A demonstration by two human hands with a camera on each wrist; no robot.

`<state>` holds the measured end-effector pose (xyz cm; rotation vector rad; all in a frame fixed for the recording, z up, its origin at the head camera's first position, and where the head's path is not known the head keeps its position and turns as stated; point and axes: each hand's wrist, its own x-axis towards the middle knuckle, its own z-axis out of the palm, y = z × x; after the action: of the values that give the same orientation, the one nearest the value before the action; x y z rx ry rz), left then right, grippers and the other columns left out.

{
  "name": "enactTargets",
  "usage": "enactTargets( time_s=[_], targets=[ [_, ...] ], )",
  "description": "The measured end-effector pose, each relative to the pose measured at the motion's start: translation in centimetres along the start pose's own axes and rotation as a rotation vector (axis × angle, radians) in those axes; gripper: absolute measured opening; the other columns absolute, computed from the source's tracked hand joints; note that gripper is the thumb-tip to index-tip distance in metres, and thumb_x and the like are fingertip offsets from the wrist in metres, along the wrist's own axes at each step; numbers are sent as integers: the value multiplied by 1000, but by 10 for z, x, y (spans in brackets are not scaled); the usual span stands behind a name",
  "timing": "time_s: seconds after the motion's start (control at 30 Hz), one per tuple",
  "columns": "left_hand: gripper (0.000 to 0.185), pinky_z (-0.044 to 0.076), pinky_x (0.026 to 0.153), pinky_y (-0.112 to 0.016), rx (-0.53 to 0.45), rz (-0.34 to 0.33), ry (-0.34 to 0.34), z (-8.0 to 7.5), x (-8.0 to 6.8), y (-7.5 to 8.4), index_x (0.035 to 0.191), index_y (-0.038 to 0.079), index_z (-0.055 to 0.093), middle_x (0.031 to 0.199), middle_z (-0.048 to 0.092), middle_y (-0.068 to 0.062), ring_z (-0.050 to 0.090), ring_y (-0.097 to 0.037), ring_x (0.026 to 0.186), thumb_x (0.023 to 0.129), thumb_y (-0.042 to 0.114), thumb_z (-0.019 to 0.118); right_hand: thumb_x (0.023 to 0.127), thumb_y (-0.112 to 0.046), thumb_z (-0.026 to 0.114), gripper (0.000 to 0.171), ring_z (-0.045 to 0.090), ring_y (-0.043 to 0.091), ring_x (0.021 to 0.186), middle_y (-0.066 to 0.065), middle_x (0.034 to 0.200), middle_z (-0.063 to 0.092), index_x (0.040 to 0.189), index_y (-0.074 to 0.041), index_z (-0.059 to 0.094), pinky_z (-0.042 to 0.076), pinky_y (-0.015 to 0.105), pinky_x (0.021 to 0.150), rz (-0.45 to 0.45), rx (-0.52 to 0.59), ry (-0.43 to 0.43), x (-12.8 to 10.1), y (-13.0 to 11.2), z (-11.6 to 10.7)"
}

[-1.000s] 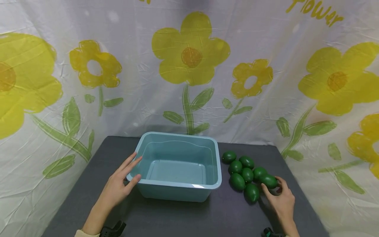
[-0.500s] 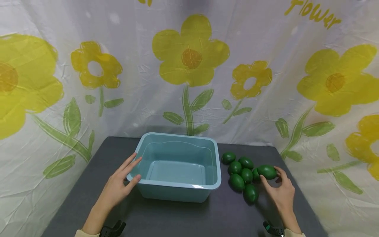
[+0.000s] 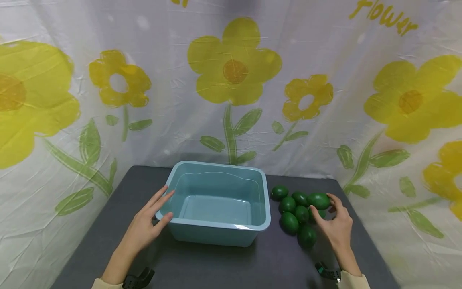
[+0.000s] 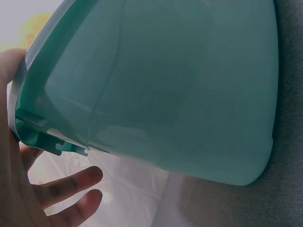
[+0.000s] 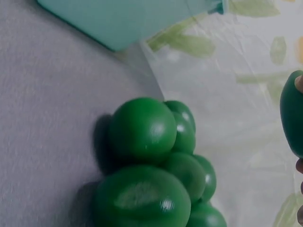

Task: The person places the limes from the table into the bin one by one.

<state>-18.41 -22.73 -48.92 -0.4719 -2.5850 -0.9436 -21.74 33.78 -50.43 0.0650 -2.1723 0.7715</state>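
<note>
Green egg (image 3: 319, 200) now higher, leftward

A dark grey bench (image 3: 223, 261) with a matte, slightly textured top carries everything here. A light blue rectangular plastic tub (image 3: 220, 233) stands upright on it, a little left of the middle, its long side facing the near edge and its inside bare. Just beside the tub's right wall lies a tight cluster of glossy dark green egg-shaped fruits (image 3: 294, 212), touching one another. The nearest of them (image 3: 306, 236) sits closest to the front edge; the farthest (image 3: 279, 192) lies toward the back edge by the tub's rear corner.
</note>
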Motion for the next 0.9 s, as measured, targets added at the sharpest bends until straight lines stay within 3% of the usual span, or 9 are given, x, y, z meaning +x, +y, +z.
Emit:
enactTargets(
  time_s=[0.23,0.43,0.6,0.9],
  targets=[
    [62,56,75,-42,1,-6,-2,0,0,-1,163,27,45,173,33,-4,57,-38,137,105,30,67,76,-16,91,64,58,31,70,21,97,73,134,-3,68,40,22,65,-41,38,6,8,-16,8],
    [61,56,74,-42,4,-5,-2,0,0,-1,163,25,47,173,33,-5,57,-38,136,105,30,68,77,-16,91,64,53,18,71,19,97,73,135,-4,68,37,24,61,-90,76,0,15,-32,17],
    [62,55,74,-41,3,-3,-4,-1,0,-2,162,23,47,173,33,-5,58,-38,135,104,27,69,77,-15,91,64,55,21,72,18,98,73,135,-4,69,39,24,62,-129,119,-1,20,-47,27],
    [62,57,74,-42,0,-5,-4,0,0,0,162,23,47,173,33,-5,58,-39,135,105,29,68,77,-19,89,63,55,21,70,15,97,72,135,-5,69,45,36,55,-199,157,-1,25,-69,44]
  ],
)
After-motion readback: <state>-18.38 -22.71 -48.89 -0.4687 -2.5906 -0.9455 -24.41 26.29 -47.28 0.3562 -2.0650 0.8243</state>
